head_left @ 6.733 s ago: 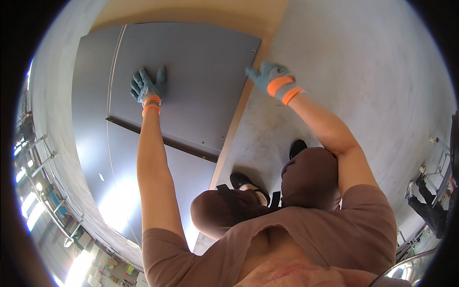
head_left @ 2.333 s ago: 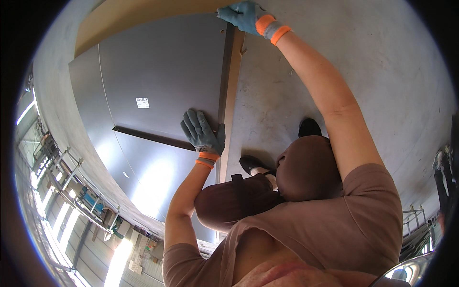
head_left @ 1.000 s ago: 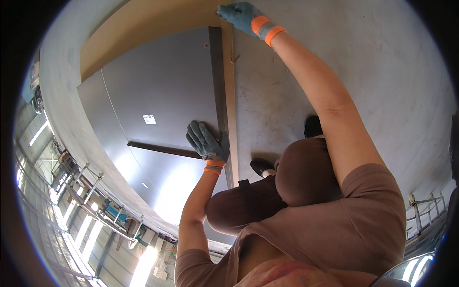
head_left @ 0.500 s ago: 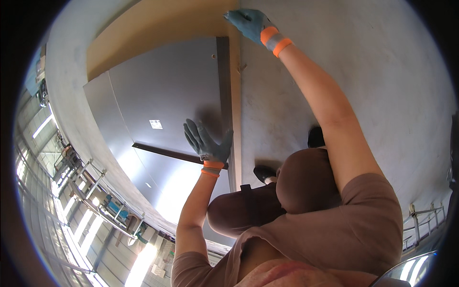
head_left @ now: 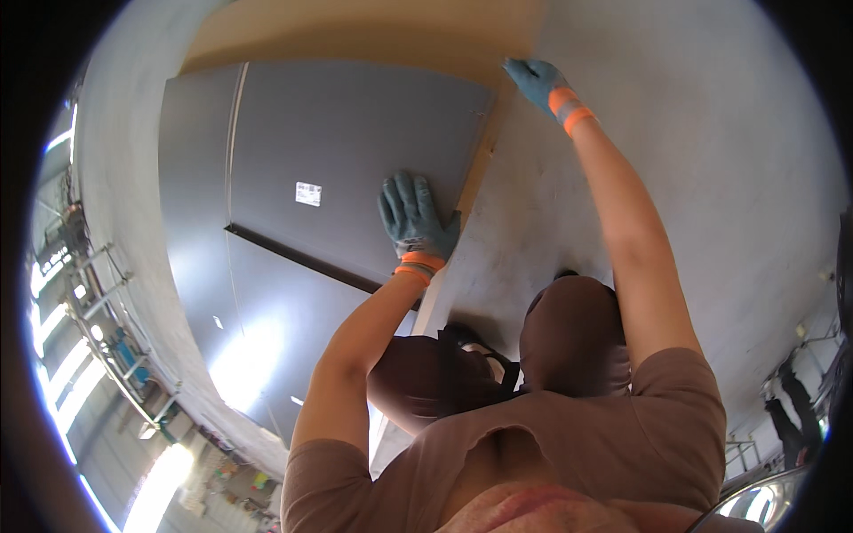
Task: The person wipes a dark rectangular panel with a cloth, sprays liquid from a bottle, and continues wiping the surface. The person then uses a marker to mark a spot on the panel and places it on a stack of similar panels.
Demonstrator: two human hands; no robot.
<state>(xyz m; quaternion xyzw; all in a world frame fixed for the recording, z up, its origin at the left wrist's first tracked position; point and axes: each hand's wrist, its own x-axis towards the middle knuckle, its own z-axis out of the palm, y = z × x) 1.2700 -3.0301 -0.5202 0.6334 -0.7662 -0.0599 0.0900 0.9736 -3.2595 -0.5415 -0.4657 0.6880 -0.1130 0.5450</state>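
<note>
My left hand [head_left: 416,218], in a blue-grey glove with an orange cuff, lies flat on a large grey panel [head_left: 346,115] near its right edge. Its fingers are stretched out and the thumb reaches that edge. Farther off, my right hand [head_left: 536,84], gloved alike, is closed beside the edge of a brown cardboard sheet [head_left: 382,31]. What its fingers hold, if anything, is hidden. A white label [head_left: 308,194] sits on the panel. A dark strip [head_left: 302,258] crosses the panel's face below my left hand.
Concrete floor [head_left: 711,151] spreads to the right of the panel. My bent knees [head_left: 573,333] are close to the panel's right edge. Metal racks [head_left: 98,324] stand at the far left, and a person's dark-trousered legs [head_left: 793,413] show at the far right.
The view has shifted, and both hands appear farther right in it. The panel's dark right side face no longer shows. My left hand stays flat on the panel, my right hand closed.
</note>
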